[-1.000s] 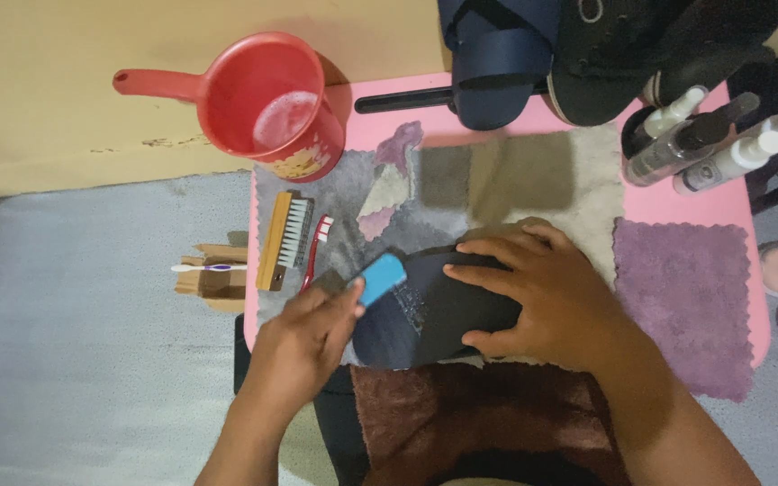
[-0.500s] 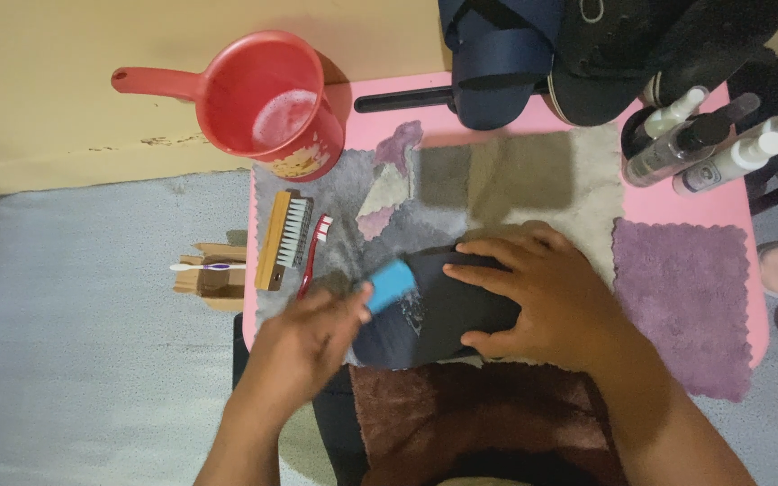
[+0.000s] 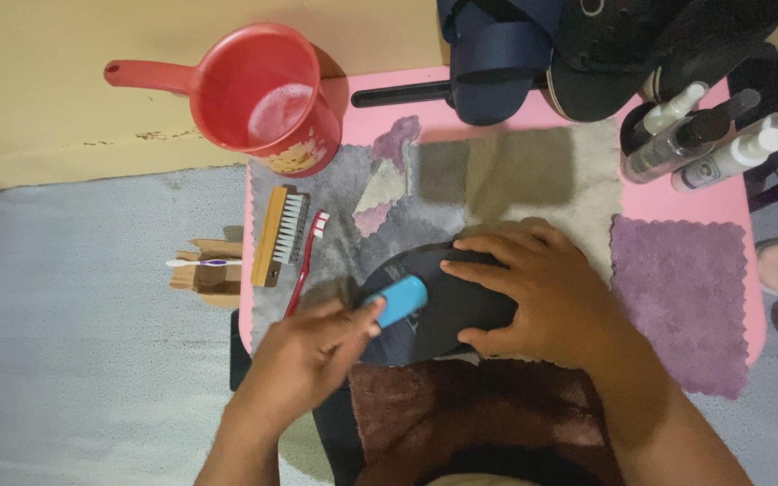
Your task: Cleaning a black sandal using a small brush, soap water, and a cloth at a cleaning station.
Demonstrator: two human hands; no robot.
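Meanwhile, on the pink tabletop (image 3: 677,202) the dark shoe (image 3: 447,306) lies on a grey cloth (image 3: 353,193), pinned by the right hand (image 3: 542,297), its fingers (image 3: 483,265) spread wide. The left hand (image 3: 312,355), fingers closed on a small blue brush (image 3: 398,300), has slid it a little rightward along the shoe's side since a second ago, so scrubbing appears underway.
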